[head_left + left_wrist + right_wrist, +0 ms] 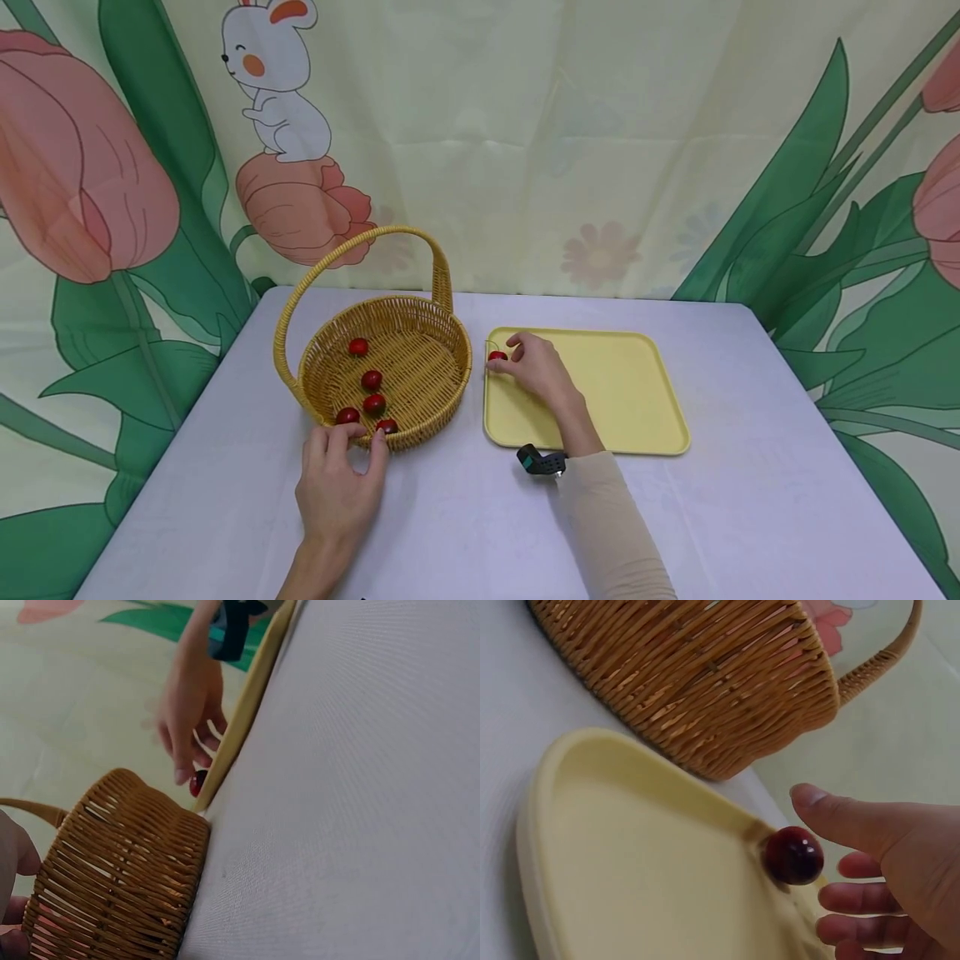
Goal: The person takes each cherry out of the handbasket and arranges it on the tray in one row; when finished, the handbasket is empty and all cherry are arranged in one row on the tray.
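Observation:
My left hand (pixel 337 479) rests at the near rim of a round wicker basket (pixel 427 433), its thumb and index finger apart. Inside the basket, several red cherries (pixel 371 381) lie toward the left and near side. Over the far-left corner of a yellow tray (pixel 615 392) is my right hand (pixel 536 367), beside a single cherry (pixel 793 856) with a thin stem. In the right wrist view, the thumb and fingers are spread around that cherry with a visible gap. Only some left fingertips (pixel 15 941) show in the left wrist view, at the basket's rim.
The basket's tall arched handle (pixel 330 258) rises on its left and far side. A white cloth (pixel 465 517) covers the table. Behind stands a backdrop (pixel 487 167) printed with tulips and a rabbit. A dark strap (pixel 540 460) is at my right wrist.

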`<state>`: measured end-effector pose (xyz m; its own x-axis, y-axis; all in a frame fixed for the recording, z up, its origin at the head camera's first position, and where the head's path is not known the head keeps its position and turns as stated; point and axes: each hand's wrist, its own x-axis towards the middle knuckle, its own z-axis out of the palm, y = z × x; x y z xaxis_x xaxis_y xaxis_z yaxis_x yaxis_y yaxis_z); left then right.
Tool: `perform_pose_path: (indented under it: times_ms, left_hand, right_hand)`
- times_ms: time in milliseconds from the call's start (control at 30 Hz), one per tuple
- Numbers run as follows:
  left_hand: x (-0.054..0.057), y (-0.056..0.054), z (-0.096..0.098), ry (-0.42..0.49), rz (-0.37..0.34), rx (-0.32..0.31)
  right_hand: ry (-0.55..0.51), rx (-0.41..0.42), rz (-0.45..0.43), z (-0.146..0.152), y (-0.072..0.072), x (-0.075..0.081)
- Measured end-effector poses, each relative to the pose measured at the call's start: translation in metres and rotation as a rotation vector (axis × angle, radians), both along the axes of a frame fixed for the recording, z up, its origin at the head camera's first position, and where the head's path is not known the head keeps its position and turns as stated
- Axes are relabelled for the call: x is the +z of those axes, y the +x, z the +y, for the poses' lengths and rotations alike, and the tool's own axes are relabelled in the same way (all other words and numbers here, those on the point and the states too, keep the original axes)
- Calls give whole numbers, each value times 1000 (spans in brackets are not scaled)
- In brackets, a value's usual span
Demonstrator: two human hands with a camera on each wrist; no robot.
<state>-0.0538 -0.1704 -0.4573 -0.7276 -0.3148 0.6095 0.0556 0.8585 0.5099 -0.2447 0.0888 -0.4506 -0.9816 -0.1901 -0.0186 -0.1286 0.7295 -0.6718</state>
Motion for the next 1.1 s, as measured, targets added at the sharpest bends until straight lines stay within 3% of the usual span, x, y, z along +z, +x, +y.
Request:
perform_pose_path:
  times_ms: [367,700,1100]
  left_hand:
    - [0,-2,0,14,32,-14]
    - [-2,0,-1,28,20,2]
    - [0,1,-2,35,20,4]
  right_hand:
    - [-89,17,71,2,2,26]
    - [-139,77,149,-19,6,51]
    - [-141,233,208,-59,7,66]
